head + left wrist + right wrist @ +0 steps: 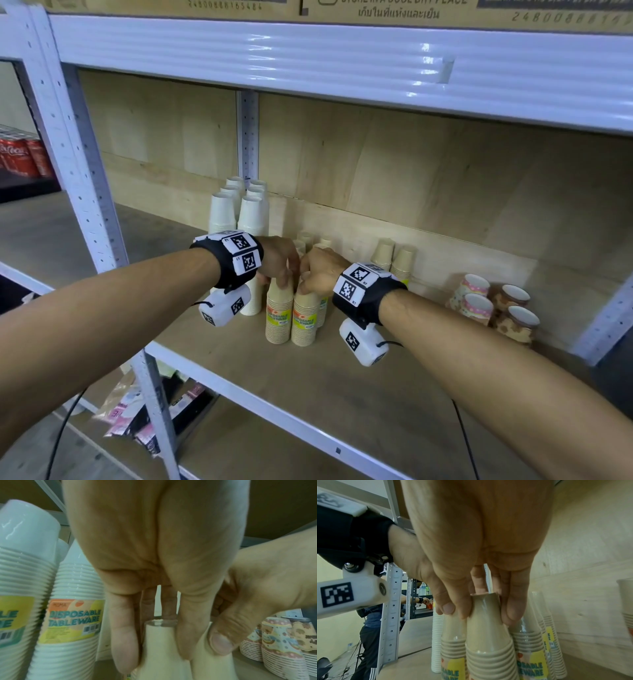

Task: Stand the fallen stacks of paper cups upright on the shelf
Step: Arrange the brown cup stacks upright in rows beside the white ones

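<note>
Two tan paper-cup stacks with yellow labels stand upright side by side near the front of the wooden shelf [342, 377]. My left hand [282, 277] grips the top of the left tan stack [279, 315], its fingers curled round the top cup [161, 649]. My right hand [313, 277] grips the top of the right tan stack [303, 322], with thumb and fingers round its narrow end [488, 628]. The two hands touch each other above the stacks. More tan stacks [539, 635] stand upright just behind.
White cup stacks [236, 209] stand upright at the back left, close to my left wrist. Two tan stacks [394, 257] and several patterned stacks [493, 308] stand to the right. A white shelf post [85, 171] rises at left. The upper shelf beam [342, 68] hangs overhead.
</note>
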`<move>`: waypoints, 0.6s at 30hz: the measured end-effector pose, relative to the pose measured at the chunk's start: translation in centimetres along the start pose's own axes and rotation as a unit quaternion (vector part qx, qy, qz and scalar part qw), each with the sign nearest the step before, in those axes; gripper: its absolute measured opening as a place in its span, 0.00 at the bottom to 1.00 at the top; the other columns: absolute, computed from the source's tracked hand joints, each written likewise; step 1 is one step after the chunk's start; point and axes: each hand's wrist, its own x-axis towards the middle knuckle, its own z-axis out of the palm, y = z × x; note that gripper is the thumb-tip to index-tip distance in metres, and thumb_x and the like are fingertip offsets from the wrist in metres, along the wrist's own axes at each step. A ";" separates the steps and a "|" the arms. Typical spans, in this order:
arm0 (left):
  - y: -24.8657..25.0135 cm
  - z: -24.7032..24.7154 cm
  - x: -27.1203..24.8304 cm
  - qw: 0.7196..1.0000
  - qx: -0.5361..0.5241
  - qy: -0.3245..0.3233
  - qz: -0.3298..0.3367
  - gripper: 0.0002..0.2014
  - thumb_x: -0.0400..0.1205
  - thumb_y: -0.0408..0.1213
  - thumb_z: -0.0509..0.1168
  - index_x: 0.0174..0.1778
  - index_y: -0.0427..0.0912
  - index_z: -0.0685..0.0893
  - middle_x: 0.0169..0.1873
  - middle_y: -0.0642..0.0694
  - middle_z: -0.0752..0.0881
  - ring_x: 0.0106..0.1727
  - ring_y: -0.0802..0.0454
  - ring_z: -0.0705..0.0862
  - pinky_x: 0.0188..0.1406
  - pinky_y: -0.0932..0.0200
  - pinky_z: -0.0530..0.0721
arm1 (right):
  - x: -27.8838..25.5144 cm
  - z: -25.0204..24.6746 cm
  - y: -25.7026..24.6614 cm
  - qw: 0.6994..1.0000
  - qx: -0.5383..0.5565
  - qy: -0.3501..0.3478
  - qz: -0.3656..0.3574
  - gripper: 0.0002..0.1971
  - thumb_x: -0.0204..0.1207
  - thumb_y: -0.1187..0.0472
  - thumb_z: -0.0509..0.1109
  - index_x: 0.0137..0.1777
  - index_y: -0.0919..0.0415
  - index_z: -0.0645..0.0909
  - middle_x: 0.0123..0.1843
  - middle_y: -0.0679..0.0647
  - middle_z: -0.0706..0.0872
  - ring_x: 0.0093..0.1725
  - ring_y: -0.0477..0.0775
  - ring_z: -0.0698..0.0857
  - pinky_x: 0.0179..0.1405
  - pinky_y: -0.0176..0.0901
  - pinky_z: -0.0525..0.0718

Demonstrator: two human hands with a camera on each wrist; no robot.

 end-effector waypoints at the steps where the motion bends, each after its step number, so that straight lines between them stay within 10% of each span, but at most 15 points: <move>1: 0.2 0.0 -0.1 1.000 0.001 -0.005 0.002 0.21 0.74 0.32 0.76 0.64 0.46 0.85 0.59 0.43 0.85 0.41 0.46 0.89 0.35 0.60 0.88 | -0.1 -0.1 0.1 1.000 -0.001 -0.003 -0.005 0.14 0.70 0.62 0.79 0.31 0.53 0.75 0.43 0.54 0.82 0.45 0.54 0.82 0.37 0.39 0.75; 9: 3.5 -0.5 0.0 0.998 0.018 -0.043 0.045 0.14 0.76 0.30 0.74 0.57 0.44 0.85 0.48 0.45 0.84 0.45 0.43 0.88 0.32 0.59 0.88 | -1.7 -1.8 2.2 1.000 -0.001 -0.011 0.012 0.12 0.71 0.61 0.79 0.52 0.64 0.86 0.41 0.47 0.79 0.45 0.47 0.78 0.27 0.31 0.70; 18: 7.9 -1.5 2.1 0.996 0.005 -0.009 0.090 0.17 0.72 0.31 0.78 0.55 0.45 0.84 0.47 0.47 0.85 0.44 0.44 0.90 0.31 0.60 0.87 | -3.0 -4.6 6.7 0.996 0.008 0.006 0.093 0.13 0.67 0.59 0.80 0.50 0.61 0.86 0.44 0.55 0.88 0.36 0.51 0.86 0.33 0.42 0.84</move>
